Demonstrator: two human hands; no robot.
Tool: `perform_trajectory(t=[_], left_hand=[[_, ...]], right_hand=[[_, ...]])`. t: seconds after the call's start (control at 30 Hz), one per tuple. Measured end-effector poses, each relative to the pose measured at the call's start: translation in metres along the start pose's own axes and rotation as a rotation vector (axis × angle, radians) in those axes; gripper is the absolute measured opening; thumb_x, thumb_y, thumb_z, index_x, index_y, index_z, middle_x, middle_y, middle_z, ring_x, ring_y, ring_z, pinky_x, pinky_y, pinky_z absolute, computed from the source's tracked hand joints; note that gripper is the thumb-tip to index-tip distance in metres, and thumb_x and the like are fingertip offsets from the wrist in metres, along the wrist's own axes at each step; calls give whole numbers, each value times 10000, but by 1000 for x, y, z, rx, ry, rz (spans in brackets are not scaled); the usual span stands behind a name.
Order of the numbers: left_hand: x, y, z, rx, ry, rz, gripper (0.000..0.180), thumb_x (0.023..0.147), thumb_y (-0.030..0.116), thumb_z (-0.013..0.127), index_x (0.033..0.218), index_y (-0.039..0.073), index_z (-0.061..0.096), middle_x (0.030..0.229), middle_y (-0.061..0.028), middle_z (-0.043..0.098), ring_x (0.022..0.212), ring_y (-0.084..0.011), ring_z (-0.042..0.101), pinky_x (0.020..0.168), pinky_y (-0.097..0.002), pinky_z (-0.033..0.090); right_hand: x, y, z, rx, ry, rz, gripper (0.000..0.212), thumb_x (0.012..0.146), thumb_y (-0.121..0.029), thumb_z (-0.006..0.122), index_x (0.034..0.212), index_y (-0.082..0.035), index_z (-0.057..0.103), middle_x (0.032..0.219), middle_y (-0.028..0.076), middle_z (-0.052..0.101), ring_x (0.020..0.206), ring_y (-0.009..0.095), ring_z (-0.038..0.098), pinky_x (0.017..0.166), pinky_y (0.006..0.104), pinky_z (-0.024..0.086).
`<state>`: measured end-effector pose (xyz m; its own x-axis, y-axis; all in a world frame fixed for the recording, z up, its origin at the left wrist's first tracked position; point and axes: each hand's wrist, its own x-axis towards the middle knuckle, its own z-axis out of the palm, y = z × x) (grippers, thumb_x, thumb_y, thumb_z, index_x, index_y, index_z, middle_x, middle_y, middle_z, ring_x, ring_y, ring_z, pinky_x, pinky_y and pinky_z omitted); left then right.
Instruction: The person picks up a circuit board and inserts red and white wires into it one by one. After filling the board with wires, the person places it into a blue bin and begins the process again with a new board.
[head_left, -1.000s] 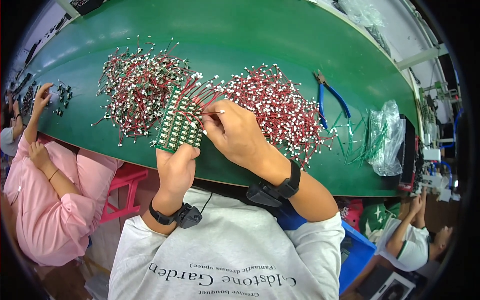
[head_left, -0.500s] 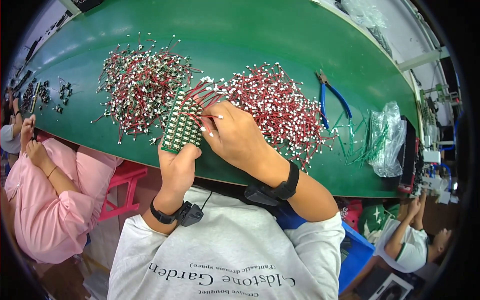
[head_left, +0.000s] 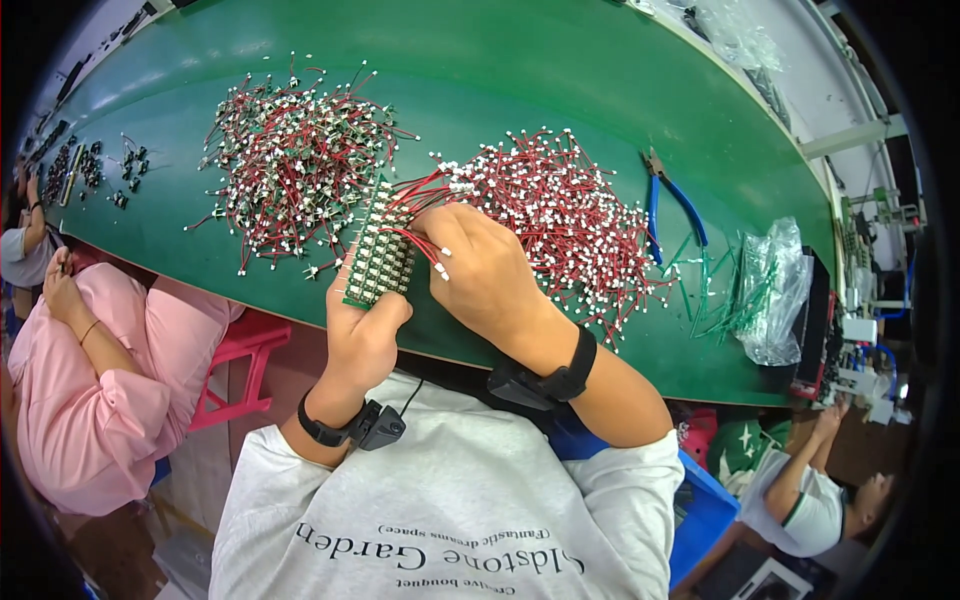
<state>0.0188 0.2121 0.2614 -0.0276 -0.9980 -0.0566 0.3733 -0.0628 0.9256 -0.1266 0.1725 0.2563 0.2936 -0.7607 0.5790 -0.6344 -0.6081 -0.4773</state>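
A green circuit-board panel (head_left: 378, 265) with rows of small pale parts is held up, tilted, over the near side of the green table (head_left: 480, 75), red wires running from its upper right part. The left hand (head_left: 362, 335) pinches its lower end, thumb on the face and fingers behind. The right hand (head_left: 482, 268) is at its right edge, fingers curled together among red wires (head_left: 425, 243) tipped with white plugs; what the fingertips pinch is hidden, so I cannot tell. Beyond the panel to the left lies a heap of wired boards (head_left: 300, 165); just beyond the right hand spreads a heap of red leads (head_left: 560, 215). Farther right are blue-handled pliers (head_left: 654, 220), thin green strips (head_left: 712, 310) and a clear plastic bag (head_left: 778, 310)
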Motion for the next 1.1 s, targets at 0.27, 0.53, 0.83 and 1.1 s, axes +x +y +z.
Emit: perform_trajectory(t=[0.27, 0.53, 0.83, 1.1], left_hand=[[17, 22, -16, -192, 30, 184, 756, 628, -149, 397, 1383, -110, 400, 1351, -218, 532, 1277, -325, 530, 1082, -416, 419], [24, 27, -41, -201, 154, 155, 703, 653, -136, 389, 1355, -103, 406, 1368, -219, 520, 1219, -302, 564, 979, -393, 472], [26, 20, -46, -265, 210, 152, 592, 696, -135, 417, 1278, -44, 467, 1142, -116, 581, 992, -218, 593, 835, -349, 489], [29, 13, -32, -287, 181, 119, 588, 708, -123, 412, 1287, -37, 468, 1169, -122, 586, 1016, -219, 606, 863, -350, 499]], right_hand=[[21, 11, -12, 96, 214, 6, 195, 795, 33, 662, 982, -23, 655, 828, 130, 645, 698, 300, 632, 622, 383, 513], [29, 49, -14, -199, 43, 151, 126, 796, -57, 695, 921, -70, 714, 875, 96, 615, 864, 296, 573, 756, 399, 480], [31, 61, -8, -176, 46, -7, 85, 798, -65, 714, 880, -47, 699, 867, 80, 651, 851, 297, 597, 758, 399, 485], [28, 41, -28, 283, 154, 29, 122, 872, 57, 613, 955, 1, 683, 861, 103, 650, 700, 183, 619, 602, 284, 486]])
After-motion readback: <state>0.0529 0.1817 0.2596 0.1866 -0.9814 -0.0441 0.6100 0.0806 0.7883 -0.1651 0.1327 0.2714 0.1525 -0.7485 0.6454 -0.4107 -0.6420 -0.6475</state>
